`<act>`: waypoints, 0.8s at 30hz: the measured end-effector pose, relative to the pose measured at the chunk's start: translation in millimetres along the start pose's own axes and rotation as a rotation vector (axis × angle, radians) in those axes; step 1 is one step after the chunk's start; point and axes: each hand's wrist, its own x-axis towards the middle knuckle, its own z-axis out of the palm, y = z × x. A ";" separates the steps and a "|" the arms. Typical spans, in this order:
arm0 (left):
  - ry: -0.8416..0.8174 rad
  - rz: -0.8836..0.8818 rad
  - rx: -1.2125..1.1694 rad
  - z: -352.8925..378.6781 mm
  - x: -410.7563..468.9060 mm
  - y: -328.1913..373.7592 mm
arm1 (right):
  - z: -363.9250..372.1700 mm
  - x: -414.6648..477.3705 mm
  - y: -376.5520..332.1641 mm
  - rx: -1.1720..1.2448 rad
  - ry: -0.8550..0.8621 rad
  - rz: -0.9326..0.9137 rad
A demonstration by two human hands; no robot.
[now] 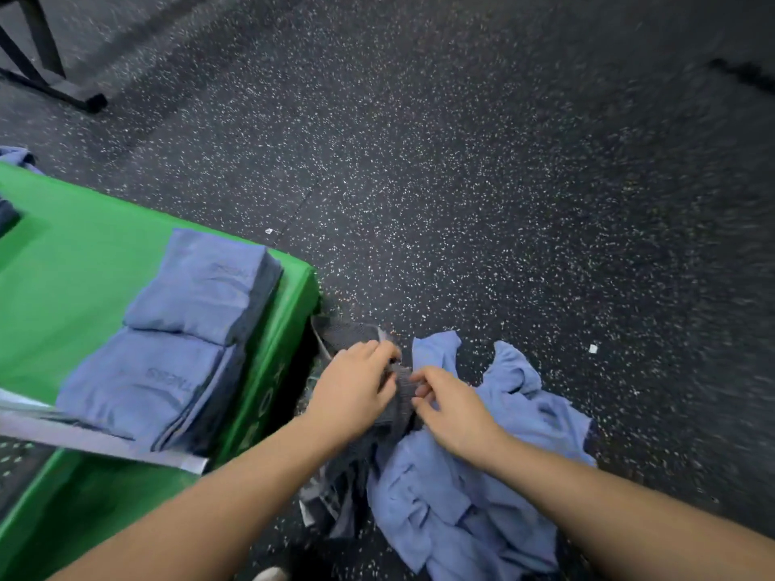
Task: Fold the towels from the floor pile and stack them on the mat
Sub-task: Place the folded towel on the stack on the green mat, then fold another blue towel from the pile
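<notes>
Dark grey crumpled towel (pixel 403 390), pinched between curled fingers of left hand (pixel 354 392) and right hand (pixel 455 408), mostly hidden beneath them, edges blurred

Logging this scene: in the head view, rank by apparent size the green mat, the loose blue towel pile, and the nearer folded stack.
1. green mat
2. loose blue towel pile
3. nearer folded stack
Apparent only: distances from the camera differ.

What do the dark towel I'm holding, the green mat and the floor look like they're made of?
Dark towel: soft matte cloth, finely textured, crumpling between left hand and right hand. Green mat: smooth, faintly shiny cover, probably vinyl over foam. Floor: dark matte, white-flecked, likely rubber.
</notes>
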 end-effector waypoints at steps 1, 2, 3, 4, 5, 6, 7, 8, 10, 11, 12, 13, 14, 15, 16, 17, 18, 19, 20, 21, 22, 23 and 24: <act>-0.035 -0.002 -0.009 11.8 -0.4 3.9 | -0.8 -5.8 14.2 -0.039 0.002 0.013; -0.069 -0.002 -0.009 22.4 -0.1 7.7 | -1.8 -10.0 27.9 -0.073 0.003 0.026; -0.107 -0.005 -0.014 32.4 0.0 11.5 | -3.9 -14.5 39.1 -0.122 0.004 0.037; -0.148 -0.012 -0.028 41.5 0.2 15.4 | -5.4 -18.3 50.1 -0.174 0.006 0.039; -0.190 -0.021 -0.044 50.3 0.3 19.2 | -8.5 -22.3 57.9 -0.251 0.002 0.037; -0.236 -0.034 -0.055 59.3 -0.4 22.7 | -10.9 -26.0 65.5 -0.330 -0.004 0.034; -0.281 -0.051 -0.061 67.0 -1.8 26.8 | -13.5 -29.4 71.9 -0.410 -0.012 0.039; -0.327 -0.070 -0.063 74.8 -3.4 30.0 | -16.4 -31.7 78.2 -0.481 -0.013 0.045; -0.429 -0.096 -0.067 87.7 -8.5 35.7 | -20.6 -33.9 88.7 -0.574 -0.003 0.064; -0.476 -0.100 -0.058 93.2 -11.0 37.3 | -22.9 -34.2 91.7 -0.601 -0.001 0.073; -0.511 -0.103 -0.044 98.5 -13.4 38.2 | -24.2 -33.1 96.1 -0.613 -0.002 0.079; -0.537 -0.115 -0.041 103.5 -15.7 38.3 | -26.2 -32.5 98.2 -0.617 -0.011 0.081; -0.550 -0.142 -0.064 107.1 -17.4 38.9 | -28.2 -31.9 99.0 -0.610 -0.021 0.072; -0.556 -0.187 -0.113 109.1 -19.4 39.9 | -30.4 -31.7 97.6 -0.604 -0.020 0.055; -0.553 -0.227 -0.174 110.5 -20.4 40.7 | -31.7 -31.5 98.1 -0.602 -0.014 0.030; -0.544 -0.251 -0.231 110.9 -21.0 41.9 | -33.6 -32.3 97.8 -0.594 -0.019 0.016; -0.530 -0.257 -0.268 111.7 -22.0 42.1 | -34.9 -33.6 97.5 -0.571 -0.022 0.004; -0.514 -0.254 -0.283 111.4 -22.8 42.2 | -36.0 -35.3 97.6 -0.532 -0.022 -0.001; -0.495 -0.238 -0.290 110.1 -23.1 42.7 | -37.9 -37.5 97.1 -0.474 -0.012 -0.012; -0.479 -0.219 -0.292 108.2 -23.2 43.3 | -40.4 -40.7 96.2 -0.404 -0.005 -0.016; -0.457 -0.207 -0.302 105.8 -23.4 44.1 | -43.8 -44.8 95.2 -0.334 0.011 -0.025; -0.425 -0.207 -0.317 100.6 -22.3 45.5 | -48.9 -48.9 92.9 -0.280 0.043 -0.020; -0.385 -0.206 -0.327 94.1 -20.5 46.9 | -55.2 -53.2 92.1 -0.240 0.084 -0.007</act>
